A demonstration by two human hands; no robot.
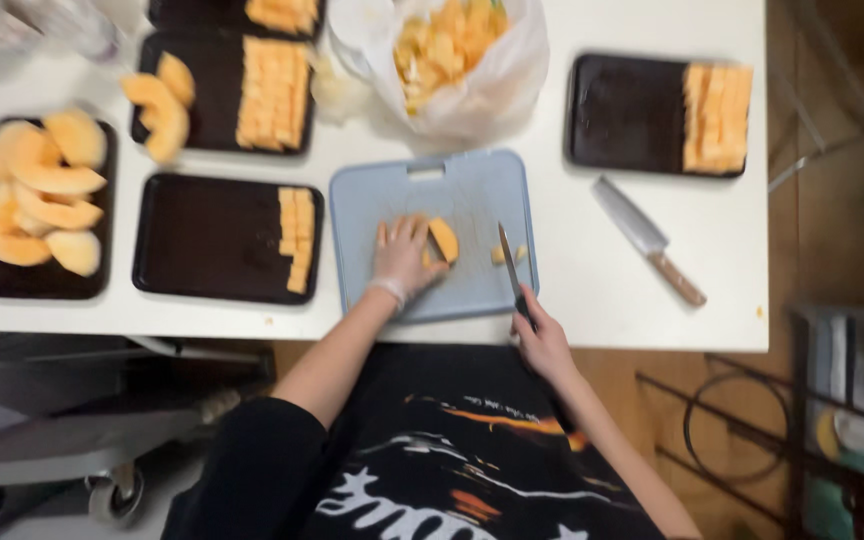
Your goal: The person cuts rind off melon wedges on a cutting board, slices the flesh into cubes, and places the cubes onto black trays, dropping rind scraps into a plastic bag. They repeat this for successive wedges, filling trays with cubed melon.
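My gloved left hand (404,258) presses a smooth orange melon wedge (443,240) on the grey-blue plastic cutting board (432,190), its long axis running away from me. Right of it, my right hand (542,340) grips a knife (508,262), blade pointing away.

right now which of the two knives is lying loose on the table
The wooden-handled cleaver, right of the blue cutting board, with no hand on it. The other knife is gripped by the right hand.
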